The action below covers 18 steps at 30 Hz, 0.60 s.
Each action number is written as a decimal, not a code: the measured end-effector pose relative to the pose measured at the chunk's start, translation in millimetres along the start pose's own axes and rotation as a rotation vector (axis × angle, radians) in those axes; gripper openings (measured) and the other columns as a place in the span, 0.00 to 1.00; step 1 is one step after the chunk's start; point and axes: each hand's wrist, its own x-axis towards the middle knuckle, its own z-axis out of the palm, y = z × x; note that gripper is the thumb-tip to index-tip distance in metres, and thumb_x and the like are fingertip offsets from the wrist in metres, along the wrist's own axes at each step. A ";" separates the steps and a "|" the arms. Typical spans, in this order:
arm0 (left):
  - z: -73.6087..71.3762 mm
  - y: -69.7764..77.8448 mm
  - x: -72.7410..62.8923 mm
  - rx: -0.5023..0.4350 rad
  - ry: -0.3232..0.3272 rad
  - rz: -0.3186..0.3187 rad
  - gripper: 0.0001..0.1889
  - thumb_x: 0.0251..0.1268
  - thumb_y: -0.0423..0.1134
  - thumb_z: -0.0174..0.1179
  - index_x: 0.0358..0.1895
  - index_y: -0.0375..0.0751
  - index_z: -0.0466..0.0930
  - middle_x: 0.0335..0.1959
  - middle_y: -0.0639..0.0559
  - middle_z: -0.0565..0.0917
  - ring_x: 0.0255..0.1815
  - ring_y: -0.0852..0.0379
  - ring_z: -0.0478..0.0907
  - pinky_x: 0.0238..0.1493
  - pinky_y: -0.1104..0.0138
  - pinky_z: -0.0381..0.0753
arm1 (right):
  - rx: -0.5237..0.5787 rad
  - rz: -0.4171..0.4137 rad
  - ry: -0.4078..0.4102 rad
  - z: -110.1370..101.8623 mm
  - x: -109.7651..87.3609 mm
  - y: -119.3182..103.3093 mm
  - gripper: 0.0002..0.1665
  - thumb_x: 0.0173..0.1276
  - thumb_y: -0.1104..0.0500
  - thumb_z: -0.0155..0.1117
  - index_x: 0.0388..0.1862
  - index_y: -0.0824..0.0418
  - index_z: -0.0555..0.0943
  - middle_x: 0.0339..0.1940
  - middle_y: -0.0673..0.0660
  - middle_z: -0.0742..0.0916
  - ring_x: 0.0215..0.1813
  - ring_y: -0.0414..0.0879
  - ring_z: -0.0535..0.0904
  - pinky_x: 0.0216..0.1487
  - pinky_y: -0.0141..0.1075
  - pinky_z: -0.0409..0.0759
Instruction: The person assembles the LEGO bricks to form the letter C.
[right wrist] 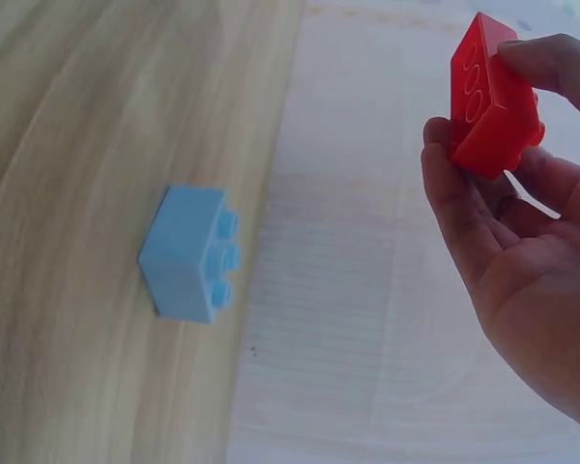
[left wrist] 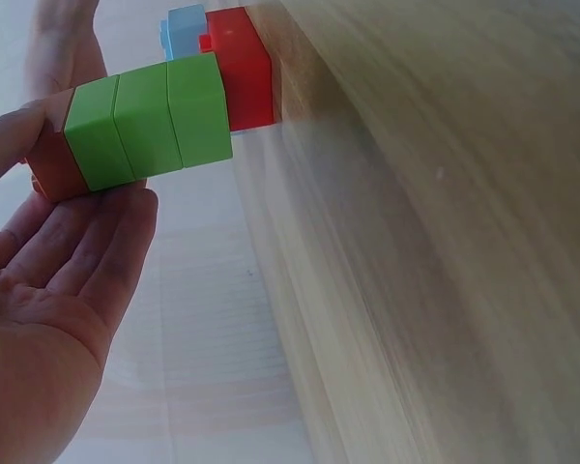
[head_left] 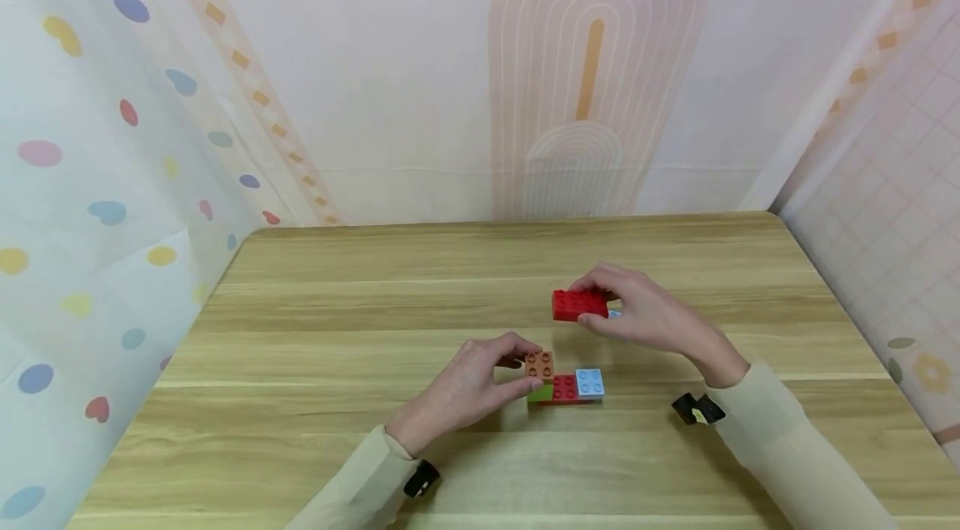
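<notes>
My left hand (head_left: 468, 380) pinches a brown brick (head_left: 539, 366) between thumb and fingers. Below that brick, the left wrist view shows a column of three green bricks (left wrist: 145, 128). The column meets the left end of a red base brick (head_left: 564, 388) on the table; I cannot tell if it is pressed fully down. A light blue brick (head_left: 590, 382) sits on the base's right end. Farther back, my right hand (head_left: 637, 305) grips another red brick (right wrist: 493, 101) in the air, its hollow underside partly showing in the right wrist view.
A second light blue brick (right wrist: 184, 256) stands on the wooden table (head_left: 337, 347) beneath the right hand, mostly hidden in the head view. Patterned cloth walls (head_left: 405, 97) border the table at the back and both sides.
</notes>
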 end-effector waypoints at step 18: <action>1.6 -6.0 -1.7 -0.054 0.037 0.040 0.17 0.69 0.45 0.64 0.56 0.41 0.80 0.50 0.53 0.86 0.50 0.56 0.83 0.54 0.64 0.81 | -0.024 -0.129 0.039 7.3 -15.4 -18.4 0.18 0.64 0.55 0.73 0.51 0.55 0.81 0.46 0.44 0.83 0.43 0.38 0.77 0.43 0.36 0.82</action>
